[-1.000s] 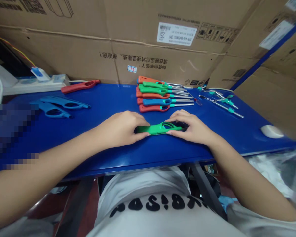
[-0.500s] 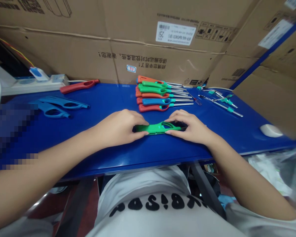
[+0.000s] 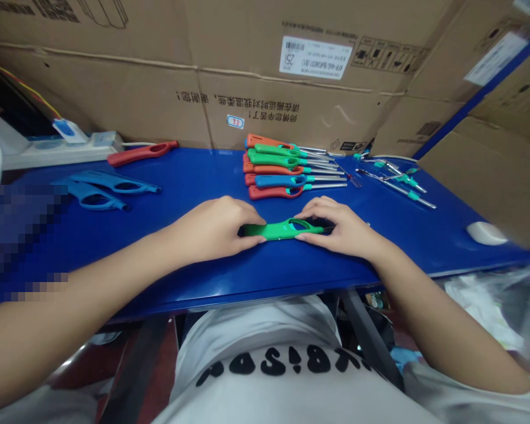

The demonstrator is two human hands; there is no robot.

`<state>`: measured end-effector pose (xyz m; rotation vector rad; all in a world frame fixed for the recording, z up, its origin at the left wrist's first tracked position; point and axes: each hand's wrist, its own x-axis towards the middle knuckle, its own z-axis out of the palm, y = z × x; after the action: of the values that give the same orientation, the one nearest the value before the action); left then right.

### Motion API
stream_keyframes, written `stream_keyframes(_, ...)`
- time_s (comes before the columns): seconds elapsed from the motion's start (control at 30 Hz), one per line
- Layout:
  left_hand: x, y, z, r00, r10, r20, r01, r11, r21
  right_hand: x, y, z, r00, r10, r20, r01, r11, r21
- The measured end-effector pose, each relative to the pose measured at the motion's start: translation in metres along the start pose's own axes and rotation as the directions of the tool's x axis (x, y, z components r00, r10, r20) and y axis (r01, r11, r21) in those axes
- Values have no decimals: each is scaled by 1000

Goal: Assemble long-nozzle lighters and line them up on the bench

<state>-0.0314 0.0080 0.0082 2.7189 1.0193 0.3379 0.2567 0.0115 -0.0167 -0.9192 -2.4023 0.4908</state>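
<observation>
From the head view, next to nothing has moved since the earlier frame: my two hands stay in place around the green lighter handle (image 3: pixel 276 229), near the front of the blue table (image 3: pixel 194 282). My left hand (image 3: pixel 218 229) pinches its left end between thumb and fingers; my right hand (image 3: pixel 347 231) is closed around the end past the trigger loop, partly hiding it. Just beyond lies a stack of lighters (image 3: pixel 271 181), with blue handles (image 3: pixel 82 191) well to the left.

White shirt (image 3: pixel 291 396), chunky black lettering (image 3: pixel 274 361), short sleeves (image 3: pixel 472 393).
</observation>
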Motion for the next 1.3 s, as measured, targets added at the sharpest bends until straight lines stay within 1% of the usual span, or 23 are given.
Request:
stream_keyframes(0.4, 0, 1, 1, 1000, -4, 0, 4, 1000, 6, 0, -2, -4, 1000, -11, -3, 11, 1000, -19)
stream_keyframes(0.77, 0, -1, 3, 1000, 18, -13, -18, 1000, -1, -1, -1, -3, 1000, -7, 7, 8, 1000, -20)
stream_keyframes(1.13, 1, 1, 2, 1000, -11, 21, 11, 1000, 4, -1, 4, 1, 999, -46, 13, 47, 999, -6)
stream_keyframes(1.3, 1, 3, 1, 1000, -21, 20, 21, 1000, 18, -2, 3, 0, 999, -46, 17, 47, 994, -103)
